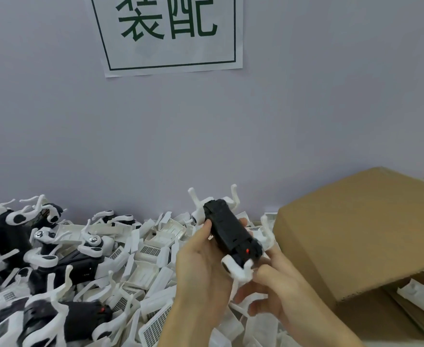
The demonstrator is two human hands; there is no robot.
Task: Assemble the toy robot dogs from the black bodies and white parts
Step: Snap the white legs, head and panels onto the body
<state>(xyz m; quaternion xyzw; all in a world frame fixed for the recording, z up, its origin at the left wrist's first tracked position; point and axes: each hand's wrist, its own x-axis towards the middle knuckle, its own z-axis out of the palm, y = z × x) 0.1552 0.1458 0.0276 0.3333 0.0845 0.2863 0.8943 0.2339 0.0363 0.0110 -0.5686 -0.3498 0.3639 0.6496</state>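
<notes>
Presently noted: black body (231, 227) held belly-up at 5 o'clock above white parts (150, 261), left hand (200, 269) grasping its flank, right hand (278, 286) pinching white leg (241, 269); risk judged: leg snapping under skewed pressure.

Your worktop is buried almost wholly under parts, so none of its own surface shows plainly. Across the middle lies a heap of white plastic shells (153, 266), many with small gridded panels, piled loosely over one another up to the pale wall behind. To your left sit assembled toy robot dogs (63, 319), black bodies with white legs jutting up at odd angles, lying on their sides and backs among the shells. To your right stands a brown cardboard box (361, 234), with more white parts (416, 295) lying just under its near edge.
</notes>
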